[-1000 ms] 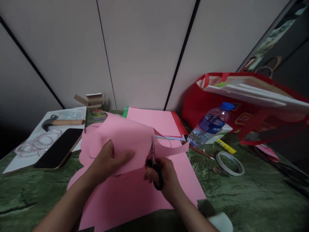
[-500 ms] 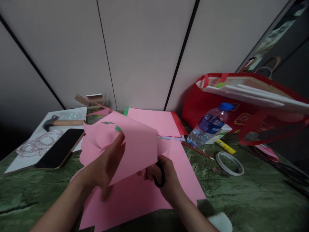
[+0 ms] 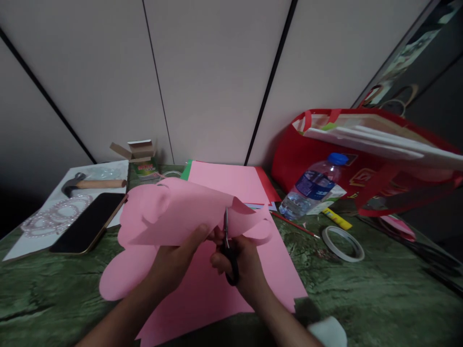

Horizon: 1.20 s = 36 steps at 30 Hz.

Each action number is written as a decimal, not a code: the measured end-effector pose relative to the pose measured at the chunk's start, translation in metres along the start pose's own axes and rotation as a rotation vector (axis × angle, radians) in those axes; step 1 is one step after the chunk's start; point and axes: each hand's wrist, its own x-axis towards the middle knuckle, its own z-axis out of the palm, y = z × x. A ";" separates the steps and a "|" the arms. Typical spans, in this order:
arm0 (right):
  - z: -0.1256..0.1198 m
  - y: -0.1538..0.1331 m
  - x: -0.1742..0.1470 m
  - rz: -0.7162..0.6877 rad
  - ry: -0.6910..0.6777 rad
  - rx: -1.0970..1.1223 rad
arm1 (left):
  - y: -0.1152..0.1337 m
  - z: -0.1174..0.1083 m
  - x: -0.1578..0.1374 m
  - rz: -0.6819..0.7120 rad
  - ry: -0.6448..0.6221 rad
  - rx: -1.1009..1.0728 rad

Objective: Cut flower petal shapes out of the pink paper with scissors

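My left hand is closed on the lower edge of a curled pink paper sheet, thumb on top and fingers beneath. The sheet has curved, scalloped cut edges on its left. In my right hand is a pair of black-handled scissors, blades pointing up at the paper's right part, where a cut strip curls away. Whether the blades are fully closed I cannot tell. Below both hands lies a larger pink sheet on the green marbled table.
To the left are a hammer, bead strings, a black phone and a small open box. On the right stand a water bottle, a tape roll, a yellow tube and a red bag. Coloured paper lies behind.
My left hand has moved right and down along the pink paper and now grips it near the scissors. The paper has come lower, and the scissor blades now show at its right part.
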 end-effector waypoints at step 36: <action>-0.004 -0.006 -0.002 -0.093 -0.156 0.158 | -0.027 0.000 -0.012 -0.073 0.194 0.343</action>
